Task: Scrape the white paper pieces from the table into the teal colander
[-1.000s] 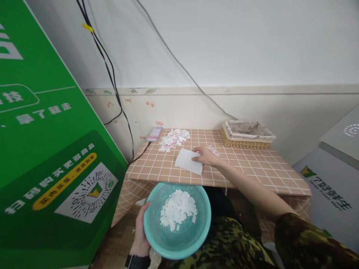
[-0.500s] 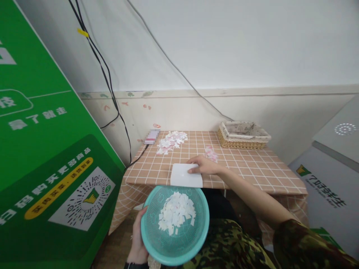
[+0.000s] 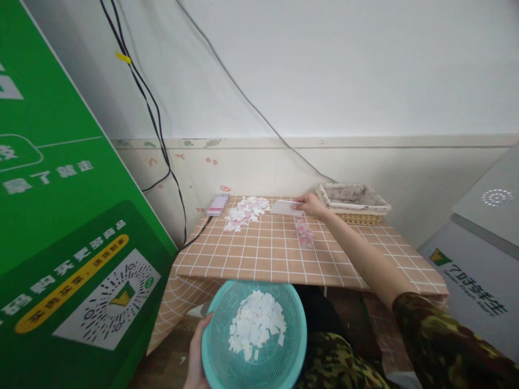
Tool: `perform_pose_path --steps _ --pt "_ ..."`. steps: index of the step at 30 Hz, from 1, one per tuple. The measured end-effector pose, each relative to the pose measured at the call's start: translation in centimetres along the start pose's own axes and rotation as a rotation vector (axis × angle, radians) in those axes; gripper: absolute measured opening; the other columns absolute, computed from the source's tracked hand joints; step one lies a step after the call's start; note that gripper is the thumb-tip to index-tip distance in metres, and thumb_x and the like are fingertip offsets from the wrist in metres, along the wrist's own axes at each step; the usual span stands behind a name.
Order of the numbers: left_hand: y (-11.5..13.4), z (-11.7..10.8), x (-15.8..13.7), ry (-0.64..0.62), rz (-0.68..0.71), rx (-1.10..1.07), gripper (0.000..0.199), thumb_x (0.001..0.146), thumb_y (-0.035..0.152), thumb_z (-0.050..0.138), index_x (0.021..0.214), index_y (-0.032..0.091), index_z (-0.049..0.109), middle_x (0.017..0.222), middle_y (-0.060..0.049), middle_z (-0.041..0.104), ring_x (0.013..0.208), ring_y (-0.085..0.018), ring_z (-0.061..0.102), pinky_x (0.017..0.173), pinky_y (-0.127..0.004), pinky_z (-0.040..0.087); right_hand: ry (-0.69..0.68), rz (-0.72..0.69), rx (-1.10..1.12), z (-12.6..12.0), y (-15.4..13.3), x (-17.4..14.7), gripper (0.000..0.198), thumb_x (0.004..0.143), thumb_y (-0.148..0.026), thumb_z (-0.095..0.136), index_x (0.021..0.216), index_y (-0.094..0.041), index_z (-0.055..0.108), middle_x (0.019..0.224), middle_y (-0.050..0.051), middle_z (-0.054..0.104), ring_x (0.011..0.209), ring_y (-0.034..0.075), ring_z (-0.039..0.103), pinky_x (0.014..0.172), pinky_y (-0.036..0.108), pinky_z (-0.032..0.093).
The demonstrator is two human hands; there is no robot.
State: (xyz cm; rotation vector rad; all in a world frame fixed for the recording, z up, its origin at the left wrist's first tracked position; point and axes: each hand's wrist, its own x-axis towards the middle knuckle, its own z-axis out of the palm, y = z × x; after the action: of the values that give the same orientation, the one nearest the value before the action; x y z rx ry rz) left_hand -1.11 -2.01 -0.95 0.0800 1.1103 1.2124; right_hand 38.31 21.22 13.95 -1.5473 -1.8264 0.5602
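Note:
My left hand is closed on the left rim of a turquoise plastic colander, held below the table's front edge. White scraps, like torn or cut paper, lie heaped in the colander. Over the back of the table my right hand grips a thin white card by its right edge, the card stretching out to the left. Just left of the card a pile of white and pinkish scraps is spread on the tablecloth. A smaller pink patch of pieces lies nearer, below my right hand.
A wicker basket with a cloth lining stands at the back right, close to my right forearm. At the back left a blurred phone-like object has a black cable. The checked tablecloth hangs over the front edge. A green panel rises at left.
My right hand has carried the white card from the front edge, above the colander, to the back of the table beside the scrap pile. My left hand keeps hold of the colander.

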Motion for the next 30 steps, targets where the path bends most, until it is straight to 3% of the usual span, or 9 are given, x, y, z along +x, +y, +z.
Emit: perform_pose_path --steps 4,9,13,18,20,22,26,30 --pt "-0.7 -0.1 0.3 0.023 -0.042 0.021 0.019 0.067 0.027 0.067 0.084 0.018 0.068 0.07 -0.005 0.074 0.079 -0.029 0.07 0.075 -0.04 0.054 0.011 -0.023 -0.078 1.4 1.2 2.2 0.026 0.069 -0.029 0.066 0.088 -0.013 0.075 0.07 0.002 0.07 0.068 0.017 0.06 0.063 0.024 0.044" --pt "-1.9 0.4 0.7 0.0 -0.114 0.035 0.016 0.067 0.027 0.069 0.08 0.017 0.069 0.073 -0.005 0.074 0.079 -0.028 0.07 0.074 -0.039 0.053 -0.127 -0.109 -0.139 2.5 0.7 3.3 0.02 0.067 -0.022 0.067 0.083 -0.016 0.076 0.072 0.001 0.072 0.07 0.017 0.061 0.065 0.023 0.043" --pt "-3.2 1.8 0.7 -0.039 -0.146 0.046 0.015 0.068 0.028 0.069 0.076 0.016 0.069 0.069 -0.005 0.074 0.074 -0.026 0.069 0.074 -0.037 0.052 -0.254 -0.184 -0.154 1.6 0.3 3.0 0.019 0.066 -0.021 0.066 0.081 -0.016 0.076 0.07 0.001 0.071 0.067 0.016 0.061 0.063 0.022 0.042" --pt "-4.7 3.7 0.6 -0.064 -0.157 0.038 0.014 0.07 0.027 0.067 0.075 0.014 0.069 0.07 -0.007 0.074 0.069 -0.024 0.068 0.071 -0.036 0.052 -0.433 -0.176 -0.06 -1.3 1.1 1.5 0.018 0.063 -0.024 0.069 0.076 -0.015 0.076 0.065 0.002 0.07 0.062 0.015 0.06 0.061 0.022 0.043" --pt "-5.1 4.3 0.6 -0.085 -0.193 0.032 0.015 0.071 0.027 0.066 0.074 0.013 0.069 0.069 -0.008 0.073 0.066 -0.023 0.068 0.07 -0.034 0.052 -0.404 -0.167 -0.061 -2.0 1.2 1.1 0.018 0.061 -0.026 0.071 0.076 -0.015 0.076 0.066 0.002 0.07 0.062 0.015 0.059 0.061 0.022 0.042" --pt "-5.5 4.9 0.7 -0.112 -0.239 0.04 0.018 0.072 0.029 0.065 0.072 0.011 0.069 0.066 -0.009 0.072 0.065 -0.022 0.067 0.068 -0.033 0.052 -0.284 -0.157 -0.075 -2.0 1.1 1.2 0.02 0.063 -0.027 0.071 0.078 -0.015 0.076 0.067 0.002 0.07 0.063 0.015 0.06 0.061 0.022 0.042" --pt "-6.0 5.8 1.1 -0.153 -0.199 0.02 0.014 0.071 0.026 0.066 0.07 0.012 0.068 0.064 -0.007 0.072 0.064 -0.021 0.066 0.068 -0.032 0.052 -0.069 -0.118 -0.13 0.1 1.1 2.6 0.023 0.07 -0.026 0.065 0.087 -0.015 0.076 0.072 0.002 0.072 0.069 0.017 0.061 0.061 0.022 0.042" --pt "-6.3 6.3 1.5 -0.187 -0.24 0.019 0.017 0.07 0.029 0.066 0.067 0.012 0.068 0.061 -0.006 0.07 0.058 -0.02 0.063 0.069 -0.034 0.051 -0.046 -0.113 -0.204 2.6 1.4 4.4 0.024 0.07 -0.022 0.065 0.09 -0.015 0.076 0.075 0.002 0.073 0.071 0.017 0.061 0.061 0.021 0.041"
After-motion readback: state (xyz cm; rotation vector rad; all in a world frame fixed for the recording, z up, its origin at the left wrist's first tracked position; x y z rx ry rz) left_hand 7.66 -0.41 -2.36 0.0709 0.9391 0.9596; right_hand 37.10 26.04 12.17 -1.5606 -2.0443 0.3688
